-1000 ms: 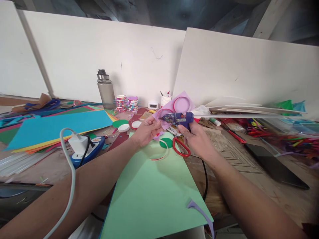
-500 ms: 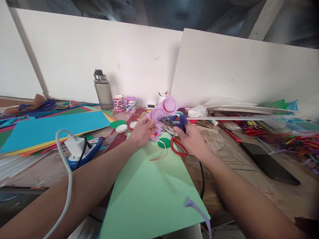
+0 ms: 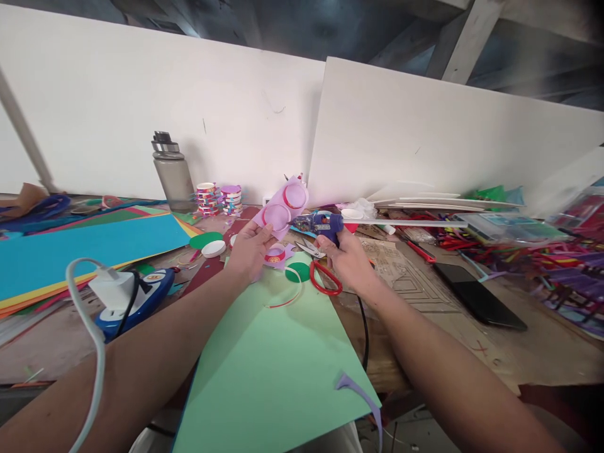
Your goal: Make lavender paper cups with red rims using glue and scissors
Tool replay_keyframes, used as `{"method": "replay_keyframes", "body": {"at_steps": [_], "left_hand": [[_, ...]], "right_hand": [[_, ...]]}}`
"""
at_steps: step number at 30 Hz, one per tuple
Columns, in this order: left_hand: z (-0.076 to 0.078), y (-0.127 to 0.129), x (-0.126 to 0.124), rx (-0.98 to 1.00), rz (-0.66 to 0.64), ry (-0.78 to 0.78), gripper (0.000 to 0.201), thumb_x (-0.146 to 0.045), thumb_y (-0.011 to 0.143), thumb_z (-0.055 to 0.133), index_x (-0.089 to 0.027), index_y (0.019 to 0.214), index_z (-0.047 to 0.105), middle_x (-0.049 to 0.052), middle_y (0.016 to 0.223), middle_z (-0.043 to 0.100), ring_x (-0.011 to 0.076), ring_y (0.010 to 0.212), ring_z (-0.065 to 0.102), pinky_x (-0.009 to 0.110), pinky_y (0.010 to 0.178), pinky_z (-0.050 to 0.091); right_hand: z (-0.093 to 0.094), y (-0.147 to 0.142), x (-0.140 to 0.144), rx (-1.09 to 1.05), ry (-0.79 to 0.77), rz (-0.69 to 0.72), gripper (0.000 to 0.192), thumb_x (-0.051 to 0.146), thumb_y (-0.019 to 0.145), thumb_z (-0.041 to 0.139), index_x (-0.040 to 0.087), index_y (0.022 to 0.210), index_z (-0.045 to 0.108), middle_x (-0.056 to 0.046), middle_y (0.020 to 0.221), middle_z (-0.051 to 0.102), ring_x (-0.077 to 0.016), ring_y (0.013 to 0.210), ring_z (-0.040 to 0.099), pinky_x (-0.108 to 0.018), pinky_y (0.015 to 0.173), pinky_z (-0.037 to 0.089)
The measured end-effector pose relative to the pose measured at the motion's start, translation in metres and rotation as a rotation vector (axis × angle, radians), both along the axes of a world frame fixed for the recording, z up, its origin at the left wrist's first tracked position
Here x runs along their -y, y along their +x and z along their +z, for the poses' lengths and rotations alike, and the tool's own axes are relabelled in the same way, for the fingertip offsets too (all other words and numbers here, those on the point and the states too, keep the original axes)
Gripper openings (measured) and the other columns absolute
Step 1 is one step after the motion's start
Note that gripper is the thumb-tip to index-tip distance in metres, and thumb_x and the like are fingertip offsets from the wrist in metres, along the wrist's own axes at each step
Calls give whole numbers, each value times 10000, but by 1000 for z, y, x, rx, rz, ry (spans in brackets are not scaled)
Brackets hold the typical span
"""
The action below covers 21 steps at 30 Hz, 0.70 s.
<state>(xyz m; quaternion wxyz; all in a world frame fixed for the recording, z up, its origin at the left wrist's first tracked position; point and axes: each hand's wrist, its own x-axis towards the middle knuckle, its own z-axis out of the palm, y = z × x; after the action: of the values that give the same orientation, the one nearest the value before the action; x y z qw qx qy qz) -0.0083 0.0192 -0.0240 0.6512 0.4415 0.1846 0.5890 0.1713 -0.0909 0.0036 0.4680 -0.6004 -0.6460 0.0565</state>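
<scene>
My left hand (image 3: 252, 251) is closed on the lower edge of a lilac paper sheet (image 3: 268, 212), which tilts up above the table. Two round rings or lids, lilac inside with red edges, sit on that sheet. In my right hand (image 3: 348, 255) is a blue glue gun (image 3: 325, 225), with a long pale glue stick (image 3: 406, 222) poking out of its back toward the right. The gun's nozzle points left at the lower ring (image 3: 277, 218); whether it touches cannot be made out. Below the gun lie red-handled scissors (image 3: 326, 279) and a green paper disc (image 3: 297, 272).
A light green sheet (image 3: 274, 365) covers the table's front middle. On the left are a power strip (image 3: 136, 302) with a white cable, blue paper (image 3: 94, 251) and a bottle (image 3: 173, 176). Two stacks of decorated lids (image 3: 207, 200) stand behind. A black phone (image 3: 479, 296) lies right.
The whole view has shifted, so most things appear further left. Both hands still hold the lilac sheet and the glue gun, and the sheet looks more upright, slightly apart from the pieces below.
</scene>
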Motion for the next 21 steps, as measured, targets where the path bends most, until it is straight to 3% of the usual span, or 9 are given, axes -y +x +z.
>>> {"method": "replay_keyframes", "body": {"at_steps": [6, 14, 18, 21], "left_hand": [[-1, 0, 1, -53, -39, -38, 366, -240, 736, 876, -177, 1050, 699, 84, 1033, 790, 214, 968, 760, 375, 914, 610], [1, -3, 6, -42, -159, -125, 276, -192, 775, 845, -169, 997, 682, 40, 888, 772, 154, 787, 747, 290, 762, 625], [-1, -2, 6, -38, -217, -120, 367, -196, 749, 873, -159, 1059, 680, 35, 914, 762, 149, 803, 746, 276, 761, 622], [-3, -2, 6, -40, -245, -112, 347, -216, 720, 901, -142, 972, 675, 25, 844, 741, 148, 781, 740, 274, 754, 620]], "right_hand": [[0, -2, -1, -106, 2, 39, 292, 420, 915, 512, 189, 1011, 662, -75, 869, 730, -266, 877, 672, -366, 810, 513], [-5, -3, -2, -120, 31, 60, 264, 418, 911, 540, 204, 1012, 656, -58, 791, 702, -272, 831, 665, -383, 786, 511], [-4, -5, 0, -106, 34, 53, 276, 433, 907, 531, 202, 1005, 648, -64, 815, 706, -272, 851, 663, -385, 802, 505], [-3, -6, 2, -91, 31, 45, 283, 429, 915, 517, 190, 1009, 638, -78, 858, 719, -266, 855, 663, -374, 795, 498]]}}
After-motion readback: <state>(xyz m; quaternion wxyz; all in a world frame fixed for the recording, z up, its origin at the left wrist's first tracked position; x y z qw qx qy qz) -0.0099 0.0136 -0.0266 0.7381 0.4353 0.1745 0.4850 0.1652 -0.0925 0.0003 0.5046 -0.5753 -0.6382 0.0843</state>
